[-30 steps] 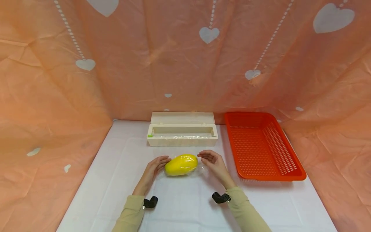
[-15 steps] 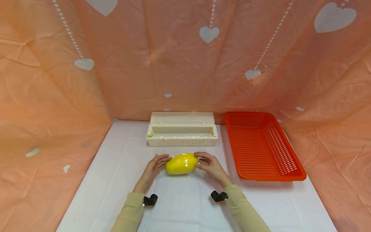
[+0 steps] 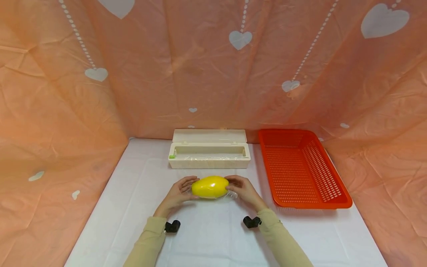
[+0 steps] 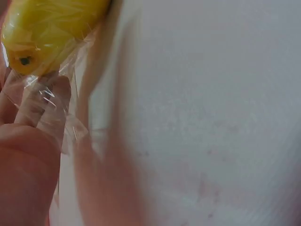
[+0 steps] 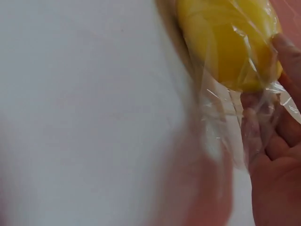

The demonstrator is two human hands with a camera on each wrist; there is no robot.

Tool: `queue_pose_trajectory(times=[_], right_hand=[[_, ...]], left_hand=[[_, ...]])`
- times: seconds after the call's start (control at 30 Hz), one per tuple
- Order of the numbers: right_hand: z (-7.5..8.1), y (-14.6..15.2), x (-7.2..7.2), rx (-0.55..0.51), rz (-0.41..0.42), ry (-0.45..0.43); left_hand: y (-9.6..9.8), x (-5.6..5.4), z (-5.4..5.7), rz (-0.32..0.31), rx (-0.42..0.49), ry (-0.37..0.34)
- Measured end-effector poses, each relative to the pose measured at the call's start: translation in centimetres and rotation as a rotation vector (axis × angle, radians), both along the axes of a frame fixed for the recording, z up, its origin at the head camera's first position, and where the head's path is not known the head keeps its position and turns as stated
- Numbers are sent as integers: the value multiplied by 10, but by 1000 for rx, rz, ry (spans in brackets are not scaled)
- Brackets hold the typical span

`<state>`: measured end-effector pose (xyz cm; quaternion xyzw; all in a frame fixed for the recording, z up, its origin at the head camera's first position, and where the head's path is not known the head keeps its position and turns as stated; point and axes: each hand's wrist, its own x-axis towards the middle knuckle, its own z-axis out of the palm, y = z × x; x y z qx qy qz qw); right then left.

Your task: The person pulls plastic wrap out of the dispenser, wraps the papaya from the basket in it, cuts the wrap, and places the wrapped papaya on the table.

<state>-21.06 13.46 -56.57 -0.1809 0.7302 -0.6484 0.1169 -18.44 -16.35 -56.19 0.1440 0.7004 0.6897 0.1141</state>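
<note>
A smooth oblong yellow papaya [image 3: 210, 187] in clear plastic film lies crosswise between my hands in the head view. My left hand [image 3: 176, 193] holds its left end, fingers on the far side and thumb on the near side. In the left wrist view, its dark stem spot [image 4: 25, 60] shows through the film, with fingers behind it. My right hand [image 3: 245, 190] grips the other end, the thumb [image 5: 287, 52] pressing on the fruit in the right wrist view. Loose film [image 5: 221, 113] hangs from that end. Whether the papaya touches the table cannot be told.
A cream cling-film box [image 3: 209, 163] with its lid raised stands behind the papaya, film lying over its front edge. To the right sits a red perforated basket [image 3: 277, 196]. Orange sheeting with white hearts encloses the white-covered table [image 3: 133, 193].
My right hand has come in from beside the papaya to hold its right end. My left thumb has come round the near side. The papaya now lies more level and slightly farther right.
</note>
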Motion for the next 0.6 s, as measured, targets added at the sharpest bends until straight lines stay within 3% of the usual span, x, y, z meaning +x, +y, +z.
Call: queue_pose_trajectory(times=[0.37, 0.47, 0.6], right_hand=[[6, -1, -13, 69, -26, -31], [8, 0, -13, 67, -59, 2], [13, 3, -10, -30, -167, 103]], left_hand=[[-1, -9, -1, -15, 30, -54], [-1, -12, -2, -11, 24, -75], [-1, -15, -2, -5, 27, -119]])
